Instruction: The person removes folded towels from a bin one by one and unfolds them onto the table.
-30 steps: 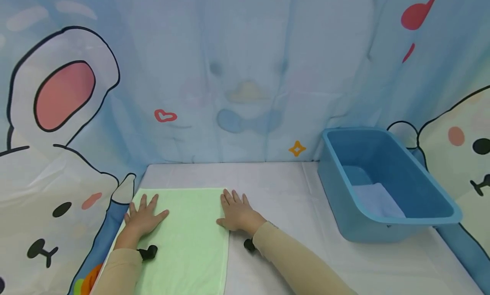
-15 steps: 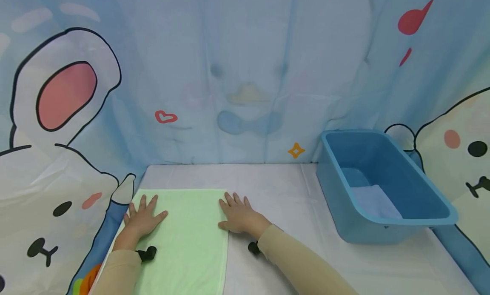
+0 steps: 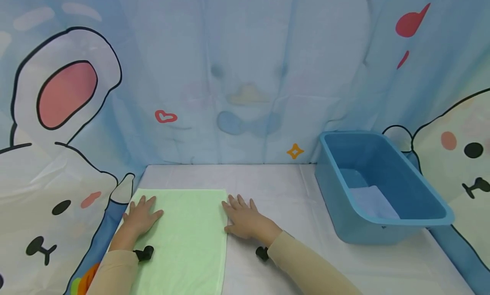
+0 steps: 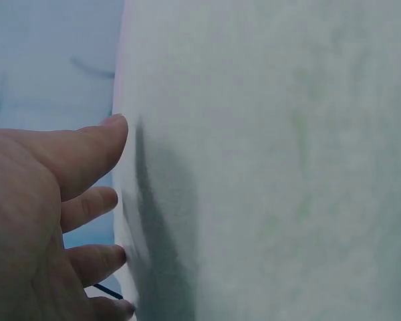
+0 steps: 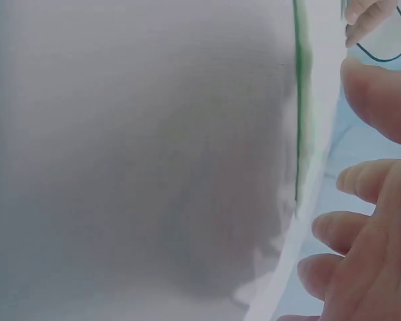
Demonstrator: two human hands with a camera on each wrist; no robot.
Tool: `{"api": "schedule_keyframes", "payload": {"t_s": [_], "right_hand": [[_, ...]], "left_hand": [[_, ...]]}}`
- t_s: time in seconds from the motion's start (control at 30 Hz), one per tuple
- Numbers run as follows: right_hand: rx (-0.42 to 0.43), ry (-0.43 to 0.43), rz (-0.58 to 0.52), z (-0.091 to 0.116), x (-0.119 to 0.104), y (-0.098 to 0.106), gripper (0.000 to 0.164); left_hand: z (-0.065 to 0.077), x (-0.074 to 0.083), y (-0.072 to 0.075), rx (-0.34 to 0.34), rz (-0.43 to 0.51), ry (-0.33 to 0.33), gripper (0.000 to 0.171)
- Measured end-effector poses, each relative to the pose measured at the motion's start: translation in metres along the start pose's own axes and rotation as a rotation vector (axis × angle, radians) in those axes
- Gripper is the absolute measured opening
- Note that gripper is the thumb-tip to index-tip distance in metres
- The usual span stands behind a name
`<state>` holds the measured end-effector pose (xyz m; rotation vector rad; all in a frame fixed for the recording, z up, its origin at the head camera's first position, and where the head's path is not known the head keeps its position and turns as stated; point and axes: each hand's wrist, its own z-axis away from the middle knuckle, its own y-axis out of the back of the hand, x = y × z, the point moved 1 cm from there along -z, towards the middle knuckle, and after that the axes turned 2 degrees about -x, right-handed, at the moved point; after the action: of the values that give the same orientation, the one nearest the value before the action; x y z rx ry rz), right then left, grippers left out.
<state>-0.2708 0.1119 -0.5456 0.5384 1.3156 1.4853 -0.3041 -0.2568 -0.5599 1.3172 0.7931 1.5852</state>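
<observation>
A pale green towel (image 3: 187, 239) lies flat on the left part of the white table. My left hand (image 3: 138, 220), fingers spread, rests on its upper left area by the left edge. At the towel's right edge is my right hand (image 3: 245, 220), also spread, with its fingertips close to the upper right corner. In the left wrist view the thumb and fingers of the left hand (image 4: 60, 194) stand straight over the towel (image 4: 274, 160). The right wrist view has the right hand (image 5: 367, 221) beside the towel's green edge (image 5: 304, 100); whether it touches the cloth I cannot tell.
A blue plastic bin (image 3: 383, 231) stands on the right of the table, with a folded pale cloth (image 3: 374, 202) on its floor. Behind the white table (image 3: 275, 193) hangs a blue printed curtain (image 3: 245, 65). Black wrist cameras sit at both wrists.
My right hand has slid slightly right and down, off the towel's corner toward its outer edge. The left hand has shifted a little left. The towel lies the same.
</observation>
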Motion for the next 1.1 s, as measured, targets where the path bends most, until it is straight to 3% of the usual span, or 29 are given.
{"api": "schedule_keyframes", "payload": {"t_s": [0.2, 0.53, 0.8, 1.1], "right_hand": [[0.030, 0.010, 0.013, 0.014, 0.003, 0.005, 0.085], [0.100, 0.047, 0.038, 0.037, 0.009, 0.020, 0.086], [0.166, 0.052, -0.012, 0.057, 0.010, 0.054, 0.086], [0.257, 0.045, -0.013, 0.083, 0.027, 0.096, 0.083]], "left_hand": [[0.005, 0.013, 0.005, 0.011, 0.025, -0.005, 0.076], [0.012, 0.042, 0.022, 0.070, 0.011, -0.085, 0.075], [0.025, 0.075, 0.034, 0.195, 0.009, -0.167, 0.076], [0.041, 0.114, 0.044, 0.294, 0.011, -0.234, 0.074]]}}
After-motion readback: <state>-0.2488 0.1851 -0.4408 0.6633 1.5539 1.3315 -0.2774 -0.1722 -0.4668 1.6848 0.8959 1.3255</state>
